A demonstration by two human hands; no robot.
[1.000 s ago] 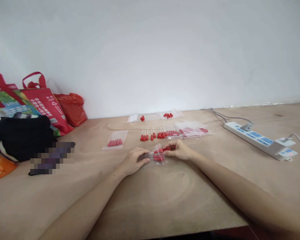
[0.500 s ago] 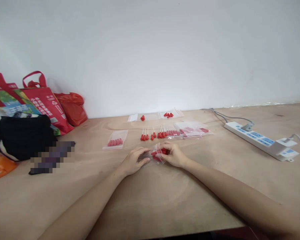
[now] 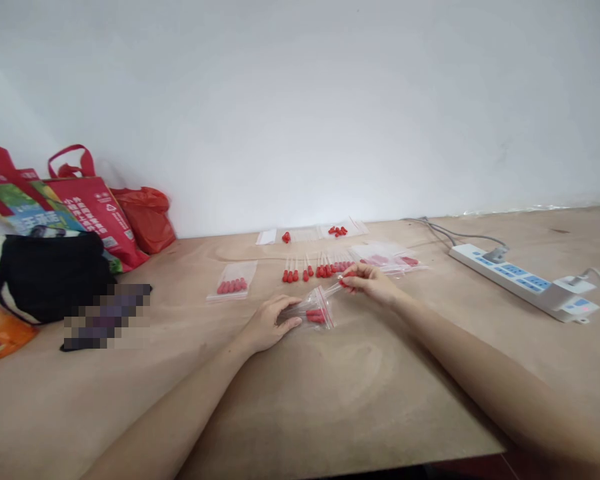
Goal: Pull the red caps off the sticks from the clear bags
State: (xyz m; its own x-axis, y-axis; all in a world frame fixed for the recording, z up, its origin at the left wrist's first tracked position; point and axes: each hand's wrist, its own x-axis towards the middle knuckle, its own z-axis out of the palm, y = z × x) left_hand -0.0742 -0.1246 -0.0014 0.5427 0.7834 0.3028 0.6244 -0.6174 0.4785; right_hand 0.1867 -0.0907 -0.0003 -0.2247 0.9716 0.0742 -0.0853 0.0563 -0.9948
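Note:
My left hand [image 3: 270,323] is closed on the lower part of a clear zip bag [image 3: 326,301], whose red-lined mouth faces right. Inside the bag lie droppers with red rubber bulbs [image 3: 315,316]. Just right of the mouth, my right hand [image 3: 377,285] pinches a dropper [image 3: 333,289] by its red bulb. Its clear tube points down and left, at the bag's opening; whether the tip is inside I cannot tell. Beyond my hands is a row of red-bulbed droppers [image 3: 324,271] with their tubes pointing away.
A filled zip bag [image 3: 236,272] lies left of the row, and more bags [image 3: 393,252] are at its right end. Further droppers [image 3: 337,231] lie by the wall. A power strip [image 3: 517,280] is at right; carrier bags [image 3: 97,207] and a black cloth item [image 3: 55,273] are at left.
My right hand has moved right and away from the zip bag, and a dropper now shows in its fingers. The left hand has stayed on the bag.

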